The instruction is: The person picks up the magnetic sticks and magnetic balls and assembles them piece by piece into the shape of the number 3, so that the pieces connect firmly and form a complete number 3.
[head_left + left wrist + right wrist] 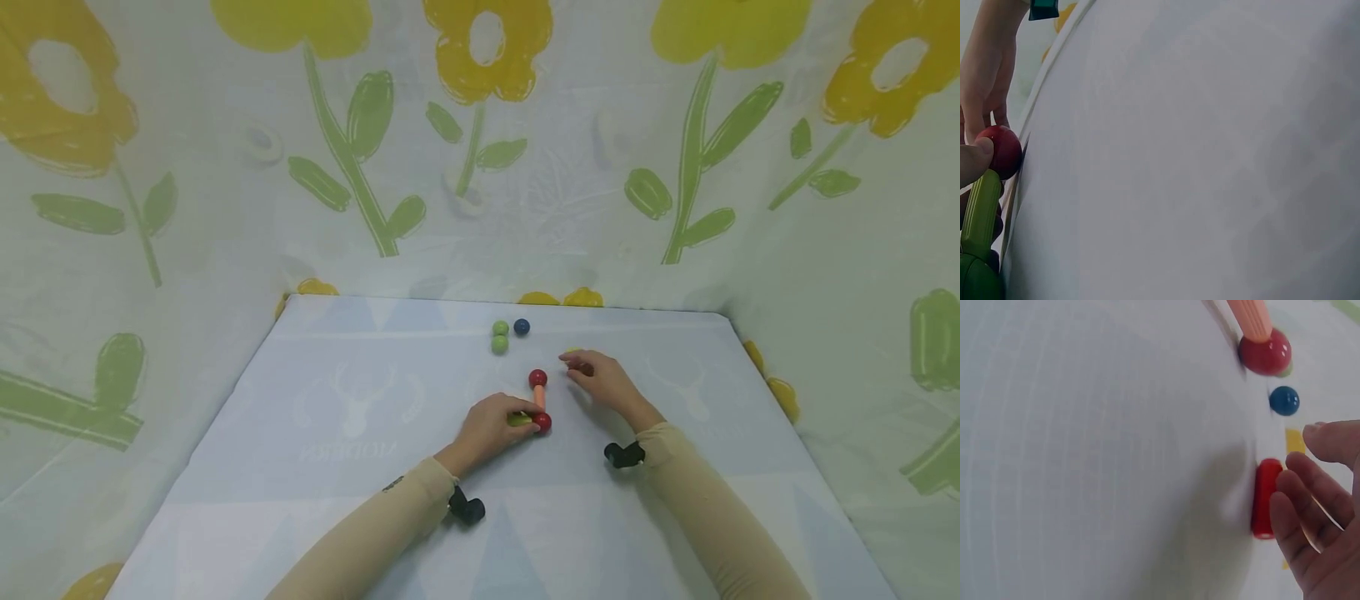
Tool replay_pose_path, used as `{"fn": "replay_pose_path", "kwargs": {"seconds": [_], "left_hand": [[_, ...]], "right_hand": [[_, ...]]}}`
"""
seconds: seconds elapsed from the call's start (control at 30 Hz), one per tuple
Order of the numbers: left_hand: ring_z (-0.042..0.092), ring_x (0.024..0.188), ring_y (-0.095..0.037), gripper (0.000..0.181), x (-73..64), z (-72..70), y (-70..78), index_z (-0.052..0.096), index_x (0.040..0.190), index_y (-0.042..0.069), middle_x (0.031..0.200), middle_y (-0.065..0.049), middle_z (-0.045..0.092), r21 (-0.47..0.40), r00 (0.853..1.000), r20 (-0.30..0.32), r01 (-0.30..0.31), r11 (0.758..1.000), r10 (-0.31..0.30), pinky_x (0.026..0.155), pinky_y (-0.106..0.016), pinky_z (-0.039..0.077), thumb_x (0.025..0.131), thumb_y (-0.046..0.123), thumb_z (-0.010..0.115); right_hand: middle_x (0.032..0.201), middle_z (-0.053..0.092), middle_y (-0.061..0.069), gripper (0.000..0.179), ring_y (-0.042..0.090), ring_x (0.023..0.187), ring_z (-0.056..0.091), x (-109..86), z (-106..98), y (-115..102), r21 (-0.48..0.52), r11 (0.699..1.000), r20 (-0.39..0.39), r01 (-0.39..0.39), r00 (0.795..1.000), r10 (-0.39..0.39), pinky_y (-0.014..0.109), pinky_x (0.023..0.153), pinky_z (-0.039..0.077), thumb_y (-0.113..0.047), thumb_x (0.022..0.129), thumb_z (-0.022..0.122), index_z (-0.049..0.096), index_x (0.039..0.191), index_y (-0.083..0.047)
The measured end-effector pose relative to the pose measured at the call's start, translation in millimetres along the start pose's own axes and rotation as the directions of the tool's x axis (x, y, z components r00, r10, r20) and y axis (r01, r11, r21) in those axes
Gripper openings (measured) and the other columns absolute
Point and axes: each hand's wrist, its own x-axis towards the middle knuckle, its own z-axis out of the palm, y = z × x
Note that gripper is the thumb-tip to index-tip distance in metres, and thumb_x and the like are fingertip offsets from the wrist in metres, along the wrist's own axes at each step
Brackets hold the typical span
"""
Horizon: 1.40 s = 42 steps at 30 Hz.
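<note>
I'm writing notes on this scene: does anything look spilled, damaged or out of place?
Nothing stands out; no spill or damage shows. The left hand pinches a red ball attached to a yellow-green rod. Beyond, two green balls and a blue ball sit close together.

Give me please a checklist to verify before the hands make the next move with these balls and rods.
1. Left hand holds the near shiny red plastic-looking ball: ok, pinched.
2. Ridged light-green plastic-looking rod fully pushed into that ball: cannot tell; they meet, but depth is hidden.
3. Orange plastic-looking rod meets the far shiny red plastic-looking ball: ok.
4. Right hand free: ok, holding nothing.
5. Red plastic-looking cylinder gripped by the right hand: not ok; it lies close by, ungripped.
6. Shiny blue plastic-looking ball and two light-green plastic-looking balls away from both hands: ok, farther back.
</note>
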Motion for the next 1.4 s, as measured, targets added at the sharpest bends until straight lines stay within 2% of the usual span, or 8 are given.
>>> {"fn": "replay_pose_path", "kwargs": {"seconds": [0.27, 0.5, 0.93, 1.17, 1.4], "left_hand": [[0.059, 0.092, -0.007, 0.029, -1.0, 1.1, -0.8, 0.077, 0.12, 0.028, 0.109, 0.011, 0.073, -0.009, 1.0, 0.008, 0.023, 1.0, -0.023, 0.082, -0.026, 0.049, 0.092, 0.035, 0.077], [0.059, 0.092, -0.007, 0.029, -0.6, 1.8, -1.9, 0.077, 0.12, 0.029, 0.109, 0.011, 0.073, -0.012, 1.0, 0.003, 0.015, 1.0, -0.015, 0.082, -0.026, 0.049, 0.092, 0.035, 0.077], [0.058, 0.091, -0.007, 0.03, -1.6, -0.5, 0.4, 0.077, 0.12, 0.028, 0.108, 0.011, 0.073, -0.025, 1.0, 0.011, 0.021, 0.999, -0.021, 0.082, -0.026, 0.049, 0.091, 0.035, 0.078], [0.057, 0.089, -0.007, 0.029, -1.5, -0.1, 0.0, 0.077, 0.12, 0.028, 0.107, 0.012, 0.073, -0.032, 1.0, 0.01, 0.024, 0.999, -0.024, 0.08, -0.024, 0.048, 0.091, 0.035, 0.078], [0.057, 0.089, -0.007, 0.029, -0.7, -0.8, 0.3, 0.077, 0.12, 0.028, 0.106, 0.012, 0.073, -0.024, 1.0, 0.012, 0.019, 1.0, -0.018, 0.08, -0.024, 0.048, 0.091, 0.035, 0.078]], "right_hand": [[0.109, 0.062, 0.011, 0.028, 0.027, 0.093, 0.055, -0.5, -8.6, 10.6, -0.092, 0.993, -0.045, -0.068, 0.997, 0.064, 0.036, 0.075, 0.05, -0.012, 0.098, 0.068, 0.07, 0.126, -0.01], [0.106, 0.059, 0.011, 0.028, 0.027, 0.093, 0.054, -0.4, -10.5, 11.2, -0.128, 0.983, -0.034, -0.129, 0.991, 0.126, 0.035, 0.076, 0.05, -0.012, 0.097, 0.069, 0.071, 0.124, -0.011], [0.103, 0.064, 0.009, 0.032, 0.026, 0.091, 0.057, 2.0, -12.3, 11.6, -0.29, 0.954, 0.017, -0.081, 0.996, 0.089, 0.041, 0.081, 0.052, -0.017, 0.095, 0.072, 0.07, 0.127, -0.014], [0.1, 0.063, 0.008, 0.039, 0.024, 0.087, 0.056, 2.6, -12.8, 10.0, -0.243, 0.966, 0.084, -0.084, 0.991, 0.107, 0.037, 0.074, 0.051, -0.018, 0.095, 0.071, 0.066, 0.134, -0.013], [0.102, 0.063, 0.01, 0.045, 0.024, 0.085, 0.057, 4.1, -9.6, 7.6, -0.156, 0.978, 0.153, -0.137, 0.975, 0.161, 0.033, 0.069, 0.052, -0.02, 0.096, 0.07, 0.062, 0.14, -0.014]]}}
